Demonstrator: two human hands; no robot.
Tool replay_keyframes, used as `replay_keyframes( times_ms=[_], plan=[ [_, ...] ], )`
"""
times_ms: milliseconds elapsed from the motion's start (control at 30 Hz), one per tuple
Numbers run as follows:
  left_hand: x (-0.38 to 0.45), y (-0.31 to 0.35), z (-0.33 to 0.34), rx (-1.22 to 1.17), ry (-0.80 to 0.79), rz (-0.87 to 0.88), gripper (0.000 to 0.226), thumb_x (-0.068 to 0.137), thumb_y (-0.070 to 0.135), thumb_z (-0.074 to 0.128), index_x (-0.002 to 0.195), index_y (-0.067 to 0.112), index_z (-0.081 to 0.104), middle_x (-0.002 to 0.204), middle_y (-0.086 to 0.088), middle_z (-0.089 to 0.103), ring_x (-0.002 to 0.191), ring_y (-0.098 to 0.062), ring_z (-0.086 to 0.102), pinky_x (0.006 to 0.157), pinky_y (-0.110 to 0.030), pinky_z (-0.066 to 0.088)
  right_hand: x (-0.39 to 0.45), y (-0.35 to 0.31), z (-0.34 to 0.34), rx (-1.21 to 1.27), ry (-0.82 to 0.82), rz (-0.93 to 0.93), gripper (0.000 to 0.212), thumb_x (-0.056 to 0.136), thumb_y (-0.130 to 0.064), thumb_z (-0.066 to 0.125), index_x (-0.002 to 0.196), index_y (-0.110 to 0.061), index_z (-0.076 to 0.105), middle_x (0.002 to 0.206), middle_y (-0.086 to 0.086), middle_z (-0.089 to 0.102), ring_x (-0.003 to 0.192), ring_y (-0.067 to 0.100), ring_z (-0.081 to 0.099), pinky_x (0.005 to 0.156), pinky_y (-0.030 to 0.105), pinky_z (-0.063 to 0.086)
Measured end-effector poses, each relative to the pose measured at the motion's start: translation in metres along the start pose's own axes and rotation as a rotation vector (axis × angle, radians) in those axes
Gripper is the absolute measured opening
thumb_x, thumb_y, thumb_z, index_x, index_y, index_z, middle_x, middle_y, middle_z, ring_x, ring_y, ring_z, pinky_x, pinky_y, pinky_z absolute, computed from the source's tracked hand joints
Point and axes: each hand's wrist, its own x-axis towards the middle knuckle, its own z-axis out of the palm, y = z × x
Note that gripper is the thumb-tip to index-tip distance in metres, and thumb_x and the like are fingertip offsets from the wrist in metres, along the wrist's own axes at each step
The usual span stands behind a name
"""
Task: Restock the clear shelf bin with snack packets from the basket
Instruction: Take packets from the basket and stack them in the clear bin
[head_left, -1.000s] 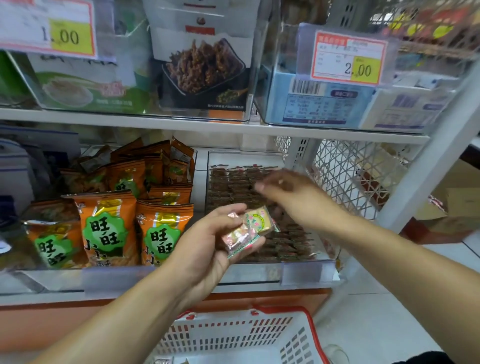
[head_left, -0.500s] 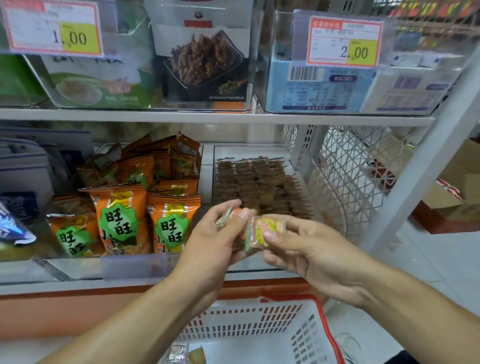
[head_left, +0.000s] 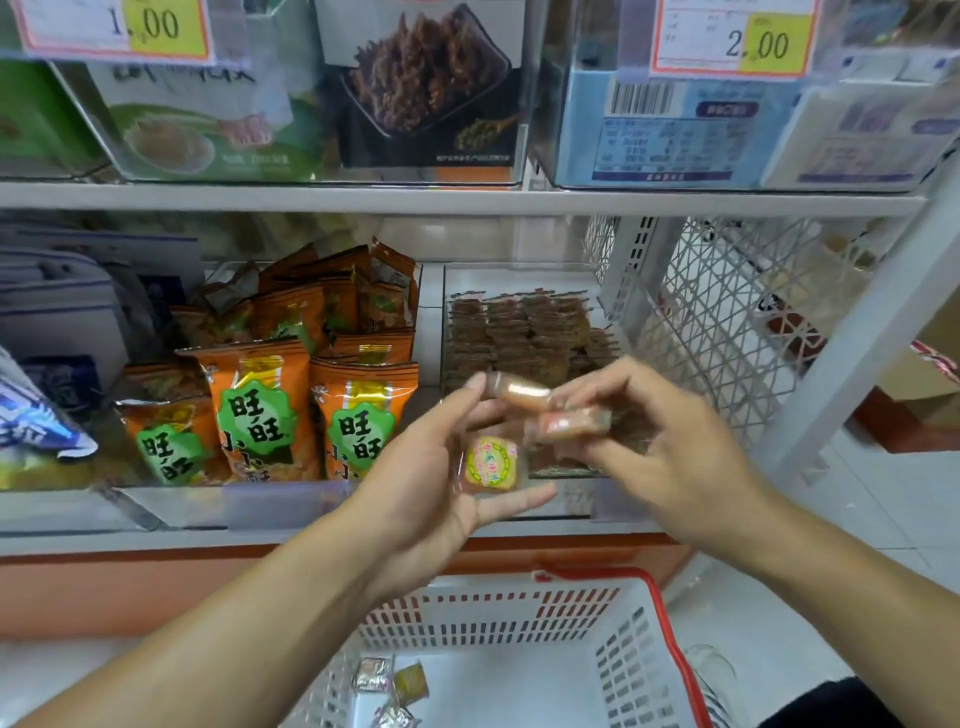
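Fingers of the right hand (head_left: 670, 462) pinch a small pinkish clear-wrapped snack packet (head_left: 569, 423) at its right end, closed on it between thumb and forefinger. Just left of it, the left hand (head_left: 415, 493) is cupped palm-up and half open, with a square clear packet bearing a yellow and green round label (head_left: 491, 462) lying against its palm. A third, rolled pale-pink packet (head_left: 519, 389) sits between the left fingertips and the right fingers; which hand bears it I cannot tell, as that part is blurred.

Both hands hover in front of the clear plastic shelf bin (head_left: 597, 291) on the lower shelf, which holds rows of small brown packets (head_left: 519, 332) stacked flat. To the bin's left stands a neighbouring clear bin full of orange snack bags with green labels (head_left: 260, 410). Right of it rises the white perforated shelf upright (head_left: 639, 270) and a white wire mesh panel (head_left: 727, 322).

Below the hands, on the floor, sits the white slotted plastic basket with a red rim (head_left: 670, 639); a few small wrapped packets (head_left: 395, 686) lie on its bottom near the left side. On the shelf above, a yellow and white price tag reading 2.00 (head_left: 732, 39) fronts a bin of blue boxes.
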Motion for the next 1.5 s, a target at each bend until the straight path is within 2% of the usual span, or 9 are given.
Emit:
replay_keyframes(
  times_ms=[133, 367, 500, 633, 700, 833, 1100, 1333, 1500],
  plan=[
    [0.000, 0.000, 0.001, 0.020, 0.033, 0.010, 0.040, 0.084, 0.040, 0.067, 0.097, 0.004, 0.080, 0.110, -0.023, 0.076, 0.090, -0.034, 0.076, 0.066, -0.039, 0.063, -0.001, 0.004, 0.000, -0.169, -0.125, -0.243, 0.023, 0.084, -0.018, 0.080, 0.105, -0.025, 0.074, 0.112, -0.014, 0.069, 0.105, 0.009, 0.068, 0.087, 0.027, 0.054],
    [0.003, 0.002, -0.007, 0.063, -0.023, -0.004, 0.039, 0.106, 0.034, 0.044, 0.125, 0.010, 0.067, 0.119, -0.018, 0.074, 0.099, -0.030, 0.075, 0.069, -0.039, 0.062, 0.000, -0.001, -0.007, 0.300, -0.241, 0.145, 0.036, 0.078, -0.028, 0.084, 0.112, -0.031, 0.075, 0.105, -0.002, 0.077, 0.101, 0.014, 0.072, 0.089, 0.027, 0.056],
    [0.002, -0.004, -0.003, 0.229, -0.017, -0.016, 0.051, 0.091, 0.057, 0.058, 0.112, 0.014, 0.078, 0.109, -0.016, 0.078, 0.081, -0.023, 0.076, 0.063, -0.035, 0.062, 0.000, 0.001, -0.004, 0.459, -0.298, 0.265, 0.041, 0.067, -0.035, 0.091, 0.102, -0.028, 0.071, 0.093, 0.017, 0.070, 0.077, 0.021, 0.067, 0.069, 0.036, 0.059],
    [0.003, -0.009, 0.000, 0.305, 0.018, -0.042, 0.046, 0.089, 0.063, 0.059, 0.100, 0.026, 0.082, 0.103, -0.008, 0.080, 0.083, -0.017, 0.077, 0.061, -0.033, 0.063, 0.000, 0.003, -0.004, 0.431, -0.244, 0.277, 0.055, 0.061, -0.038, 0.094, 0.109, -0.033, 0.069, 0.085, 0.000, 0.067, 0.071, 0.015, 0.060, 0.065, 0.047, 0.061],
    [0.003, -0.010, 0.000, 0.343, 0.017, -0.065, 0.046, 0.087, 0.066, 0.059, 0.099, 0.028, 0.082, 0.103, -0.007, 0.080, 0.086, -0.015, 0.077, 0.060, -0.033, 0.063, -0.001, 0.003, -0.004, 0.407, -0.276, 0.292, 0.059, 0.066, -0.033, 0.090, 0.120, -0.039, 0.068, 0.084, -0.010, 0.063, 0.074, 0.011, 0.057, 0.068, 0.040, 0.060],
    [0.001, -0.012, 0.002, 0.328, -0.027, -0.054, 0.046, 0.084, 0.067, 0.061, 0.106, 0.031, 0.080, 0.110, -0.003, 0.079, 0.100, -0.018, 0.076, 0.070, -0.038, 0.064, -0.002, 0.000, 0.000, 0.318, -0.231, 0.307, 0.047, 0.074, -0.029, 0.084, 0.119, -0.034, 0.070, 0.094, 0.013, 0.065, 0.078, 0.013, 0.057, 0.070, 0.037, 0.058],
    [0.004, -0.013, 0.007, 0.041, -0.012, 0.078, 0.032, 0.104, 0.021, 0.049, 0.127, 0.008, 0.068, 0.125, -0.016, 0.072, 0.113, -0.028, 0.071, 0.083, -0.038, 0.063, -0.013, -0.014, 0.033, 0.752, 0.147, 0.609, 0.034, 0.086, -0.022, 0.076, 0.116, -0.021, 0.060, 0.099, 0.006, 0.075, 0.089, 0.016, 0.071, 0.071, 0.031, 0.057],
    [0.007, -0.015, -0.001, 0.067, -0.105, 0.103, 0.047, 0.097, -0.007, 0.052, 0.136, 0.018, 0.061, 0.132, -0.009, 0.069, 0.117, -0.036, 0.069, 0.092, -0.052, 0.059, -0.006, -0.021, 0.036, 0.825, 0.247, 0.721, 0.021, 0.092, -0.025, 0.069, 0.111, -0.017, 0.065, 0.101, 0.001, 0.078, 0.084, 0.008, 0.071, 0.067, 0.026, 0.051],
    [0.008, -0.018, 0.000, 0.189, -0.044, 0.223, 0.045, 0.089, -0.015, 0.060, 0.115, 0.018, 0.077, 0.120, -0.018, 0.073, 0.108, -0.030, 0.072, 0.092, -0.035, 0.060, -0.005, -0.022, 0.037, 0.868, 0.278, 0.781, 0.018, 0.085, -0.024, 0.073, 0.100, -0.018, 0.067, 0.097, 0.001, 0.078, 0.087, 0.012, 0.070, 0.070, 0.029, 0.052]
  ],
)
